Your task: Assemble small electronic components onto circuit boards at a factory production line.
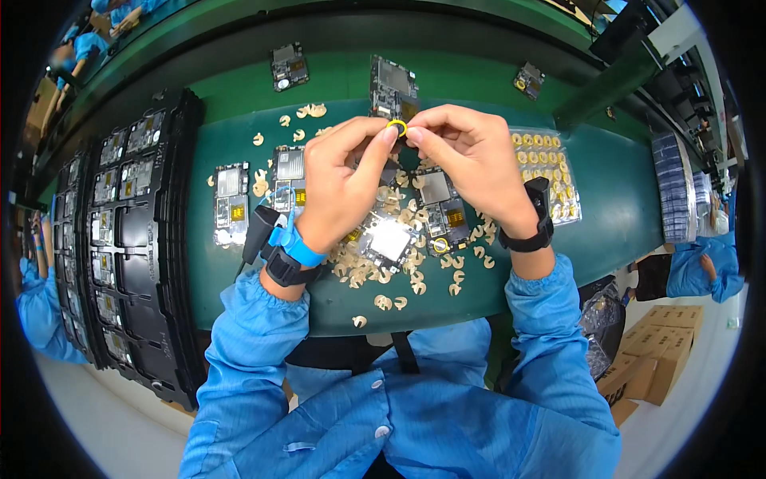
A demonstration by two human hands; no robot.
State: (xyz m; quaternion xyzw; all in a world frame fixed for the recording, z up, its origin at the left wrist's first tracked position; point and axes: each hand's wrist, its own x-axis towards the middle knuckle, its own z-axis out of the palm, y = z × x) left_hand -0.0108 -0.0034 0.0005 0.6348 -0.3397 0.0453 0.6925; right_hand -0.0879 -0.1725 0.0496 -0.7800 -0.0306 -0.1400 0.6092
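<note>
2 hands [343,180] [471,160] pinch yellow ring [397,128], hole facing cam.

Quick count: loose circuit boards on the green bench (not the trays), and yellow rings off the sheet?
Boards: 8
Yellow rings: 2, one between the fingers of both hands, one on a board
Total: 10

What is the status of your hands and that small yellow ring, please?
Left hand and right hand both pinching yellow ring above circuit boards. Peeled backing scraps litter mat. Nothing blocking.
</note>
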